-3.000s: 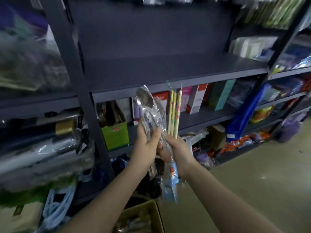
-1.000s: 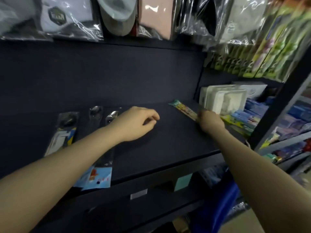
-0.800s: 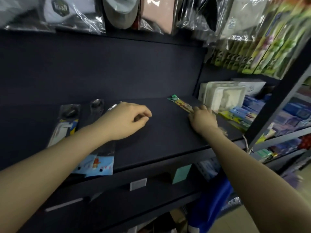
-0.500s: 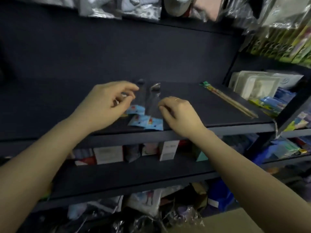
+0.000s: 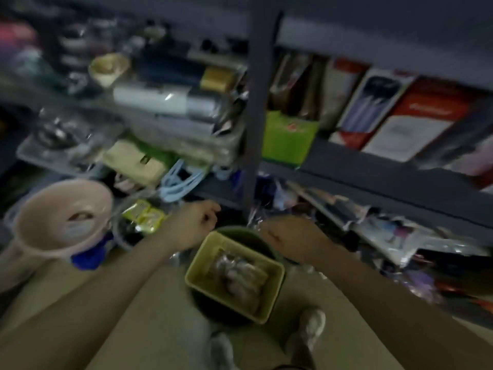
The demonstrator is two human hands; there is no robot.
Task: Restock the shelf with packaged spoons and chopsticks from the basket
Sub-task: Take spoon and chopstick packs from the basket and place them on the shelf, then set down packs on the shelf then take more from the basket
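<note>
Both hands hovered just above the yellow basket (image 5: pixel 234 276) on the floor: left hand (image 5: pixel 196 222) loosely curled and empty, right hand (image 5: pixel 286 235) too blurry to call. Packets (image 5: pixel 240 279) inside looked light, crinkly, slippery; I'd pinch the card header.

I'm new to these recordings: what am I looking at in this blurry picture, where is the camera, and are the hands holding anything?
There is no machine here. The picture comes from a wide-angle camera worn on a person's head, looking down, so both forearms reach in from the bottom and the person's shoes show below. The left hand hangs loosely curled and seems to hold nothing. The right hand is seen from the back, and blur hides whether it holds anything. Both hover above a yellow-green basket on the floor, which holds clear-wrapped packets, probably spoons. Behind stands the dark shelf, crowded with boxes and bagged goods. A pink basin sits at the left.
</note>
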